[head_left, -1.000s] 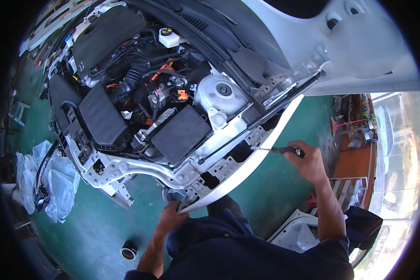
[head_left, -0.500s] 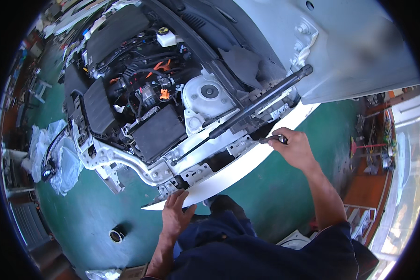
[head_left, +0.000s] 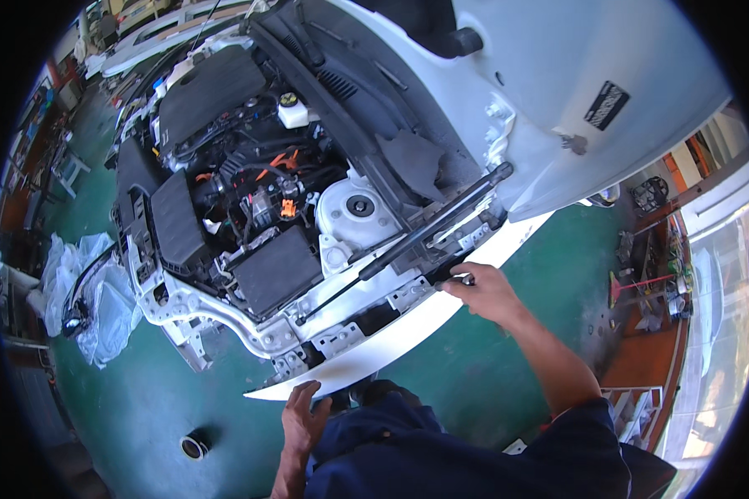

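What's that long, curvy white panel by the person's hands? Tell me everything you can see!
The white panel is smooth, shiny and bowed, like painted metal or plastic; I can't tell which. It runs slantwise along the side of the car's engine bay, beside silvery brackets. Its near end tapers to a point, where the left hand has its fingers at the edge. The right hand is by its inner edge; whether it touches is unclear.
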`<state>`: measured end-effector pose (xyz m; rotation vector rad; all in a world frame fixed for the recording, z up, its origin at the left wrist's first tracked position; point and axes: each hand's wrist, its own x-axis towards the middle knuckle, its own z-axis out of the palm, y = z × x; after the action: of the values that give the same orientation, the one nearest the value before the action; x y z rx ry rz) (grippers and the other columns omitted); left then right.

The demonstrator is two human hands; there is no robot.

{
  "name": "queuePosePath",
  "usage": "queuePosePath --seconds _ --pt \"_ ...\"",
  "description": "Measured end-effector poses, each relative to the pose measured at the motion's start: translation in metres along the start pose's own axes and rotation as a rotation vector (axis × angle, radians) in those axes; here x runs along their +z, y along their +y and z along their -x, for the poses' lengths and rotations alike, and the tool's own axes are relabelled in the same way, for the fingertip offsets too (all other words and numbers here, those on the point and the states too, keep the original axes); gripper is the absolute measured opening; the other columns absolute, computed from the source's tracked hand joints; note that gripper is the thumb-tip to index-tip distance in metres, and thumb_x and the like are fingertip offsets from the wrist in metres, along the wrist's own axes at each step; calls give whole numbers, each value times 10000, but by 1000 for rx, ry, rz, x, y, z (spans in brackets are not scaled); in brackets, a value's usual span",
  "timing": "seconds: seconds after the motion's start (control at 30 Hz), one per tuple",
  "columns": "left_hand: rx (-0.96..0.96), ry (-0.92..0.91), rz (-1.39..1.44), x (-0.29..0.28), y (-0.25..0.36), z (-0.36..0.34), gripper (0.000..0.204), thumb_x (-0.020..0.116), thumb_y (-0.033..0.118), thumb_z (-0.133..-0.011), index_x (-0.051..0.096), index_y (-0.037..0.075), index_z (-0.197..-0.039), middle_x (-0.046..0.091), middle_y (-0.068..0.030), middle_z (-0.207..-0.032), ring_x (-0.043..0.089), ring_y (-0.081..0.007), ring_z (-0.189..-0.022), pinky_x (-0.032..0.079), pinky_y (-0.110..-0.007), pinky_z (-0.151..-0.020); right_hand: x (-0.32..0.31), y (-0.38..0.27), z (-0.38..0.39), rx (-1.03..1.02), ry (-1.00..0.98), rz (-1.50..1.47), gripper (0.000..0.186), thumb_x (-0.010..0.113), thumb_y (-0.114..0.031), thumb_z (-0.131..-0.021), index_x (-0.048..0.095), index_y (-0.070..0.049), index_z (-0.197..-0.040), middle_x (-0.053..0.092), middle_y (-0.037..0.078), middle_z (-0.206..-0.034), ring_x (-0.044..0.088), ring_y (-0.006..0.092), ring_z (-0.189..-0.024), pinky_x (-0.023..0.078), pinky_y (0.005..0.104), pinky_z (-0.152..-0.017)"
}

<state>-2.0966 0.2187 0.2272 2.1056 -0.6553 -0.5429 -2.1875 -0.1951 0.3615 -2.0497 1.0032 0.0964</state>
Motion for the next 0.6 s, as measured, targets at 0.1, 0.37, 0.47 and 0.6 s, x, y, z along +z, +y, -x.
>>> queuePosePath --seconds 0.1,0.37,0.47,0.6 --pt "46 -45 56 -5 5 -13 386 804 138 -879 714 15 -1234 719 -199 -1247 700 -416 -1152 573 -451 -990 1 -8 0 291 -201 -539 462 810 -388 -965 678 33 -1101 675 81 -820 624 122 -618 467 252 -486" --pt "274 -1 -2 27 17 -57 303 787 116 -872 731 31 -1158 721 -178 -1139 699 -393 -1021 578 -469 -881 2 -13 0 413 -254 -522 383 801 -369 -975 668 -11 -990 649 72 -785 443 85 -459 288 283 -406" --pt "458 81 -49 65 35 -72 369 789 128 -855 698 37 -1201 687 -156 -1187 662 -371 -1069 546 -478 -916 -1 -10 -12 284 -342 -179 297 794 -221 -934 710 26 -1075 699 109 -860 517 117 -515 375 304 -450" --pt "408 51 -206 112 59 -90 541 798 220 -865 636 35 -1348 649 -139 -1333 624 -333 -1208 489 -483 -1027 -5 -19 -20 108 -283 171 537 736 -77 -828 663 87 -1334 765 164 -1179 713 245 -850 561 389 -800"
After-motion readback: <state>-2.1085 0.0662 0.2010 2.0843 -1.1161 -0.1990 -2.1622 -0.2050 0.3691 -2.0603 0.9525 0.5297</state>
